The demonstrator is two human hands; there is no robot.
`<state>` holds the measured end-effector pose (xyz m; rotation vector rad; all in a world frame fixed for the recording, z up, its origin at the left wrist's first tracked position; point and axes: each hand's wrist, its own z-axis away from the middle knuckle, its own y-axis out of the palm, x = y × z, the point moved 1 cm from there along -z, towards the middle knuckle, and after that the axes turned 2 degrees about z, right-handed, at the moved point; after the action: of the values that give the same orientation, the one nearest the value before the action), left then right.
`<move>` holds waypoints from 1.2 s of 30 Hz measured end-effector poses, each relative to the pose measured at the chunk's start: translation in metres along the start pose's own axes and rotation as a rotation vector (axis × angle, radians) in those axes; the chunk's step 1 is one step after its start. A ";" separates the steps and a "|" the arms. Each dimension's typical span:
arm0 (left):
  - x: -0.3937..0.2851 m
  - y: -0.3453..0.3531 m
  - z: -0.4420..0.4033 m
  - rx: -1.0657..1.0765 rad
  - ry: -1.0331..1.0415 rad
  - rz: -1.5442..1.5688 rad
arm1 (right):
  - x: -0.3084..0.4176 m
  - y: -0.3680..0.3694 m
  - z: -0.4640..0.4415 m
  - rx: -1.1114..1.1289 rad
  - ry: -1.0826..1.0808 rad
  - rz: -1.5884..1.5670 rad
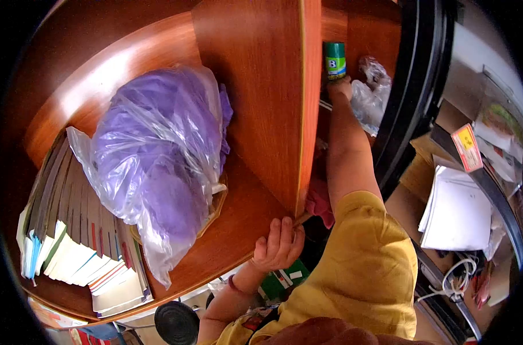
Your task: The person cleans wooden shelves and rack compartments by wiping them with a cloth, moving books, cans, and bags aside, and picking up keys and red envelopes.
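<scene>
Stretched deep into the narrow right compartment, my right hand [340, 88] is closed around the lower part of a small green-capped container [334, 60] with a green label marked "B". Its fingers are partly hidden by the container. Beside that hand lies a crumpled clear plastic bag [367, 100]. My left hand [278, 245] rests at the shelf's front edge, near the foot of the wooden divider [258, 92]. Its fingers are loosely bent and slightly apart, with nothing held in them.
Left of the divider, a purple bundle in clear plastic [158, 149] sits beside a row of books [83, 241]. A black frame [414, 86] borders the right compartment. Farther right are white papers [454, 210] and a white cable [458, 279]. A round black seat [177, 323] stands below.
</scene>
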<state>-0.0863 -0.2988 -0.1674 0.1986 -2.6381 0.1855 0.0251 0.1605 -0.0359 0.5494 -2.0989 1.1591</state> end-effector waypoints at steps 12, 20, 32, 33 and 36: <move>0.003 -0.005 -0.005 0.053 0.036 -0.071 | -0.010 0.018 -0.039 -0.010 0.107 0.027; -0.001 0.001 -0.002 -0.015 0.020 -0.071 | -0.060 0.157 -0.145 -0.122 -0.330 0.655; -0.005 -0.005 -0.007 0.060 -0.025 0.005 | 0.040 -0.006 0.063 1.077 -0.235 -0.298; -0.005 -0.005 -0.007 0.059 -0.041 0.022 | 0.042 -0.011 0.067 1.116 -0.379 -0.225; -0.005 -0.006 -0.007 0.036 -0.060 0.042 | 0.041 -0.015 0.082 1.022 -0.396 -0.168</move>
<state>-0.0778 -0.3034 -0.1630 0.1631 -2.7012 0.2452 -0.0228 0.0810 -0.0291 1.4745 -1.5508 2.1155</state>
